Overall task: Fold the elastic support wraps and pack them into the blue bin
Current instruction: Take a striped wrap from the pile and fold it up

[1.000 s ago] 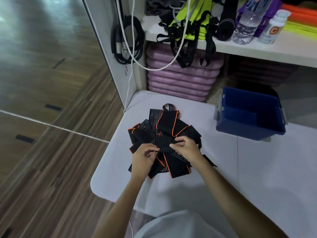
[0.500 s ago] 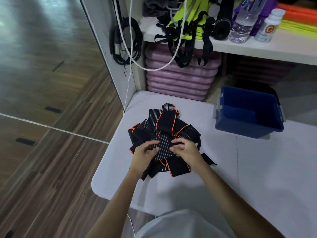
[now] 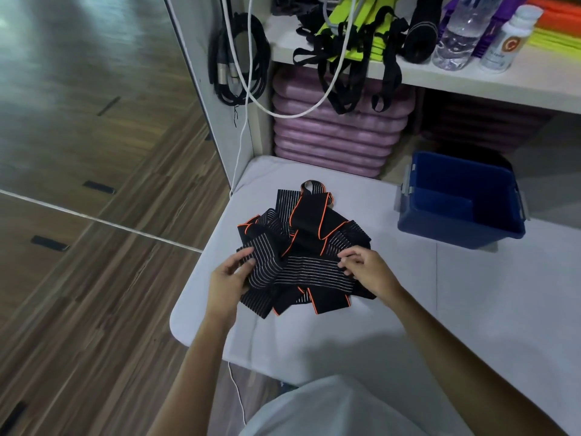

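Black elastic support wraps [image 3: 301, 247] with orange edging lay tangled in a heap on the white desk [image 3: 471, 309]. Left hand [image 3: 226, 278] and right hand [image 3: 367, 269] each pinched one end of a striped wrap [image 3: 311, 272] stretched across the heap. Pulling might drag neighbouring bands off the desk edge. Beyond, apart, the blue bin [image 3: 456, 215] looked empty.

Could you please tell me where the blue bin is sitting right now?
In the head view, the blue bin sits on the white table at the far right, beyond the right hand, to the right of the pile of wraps.
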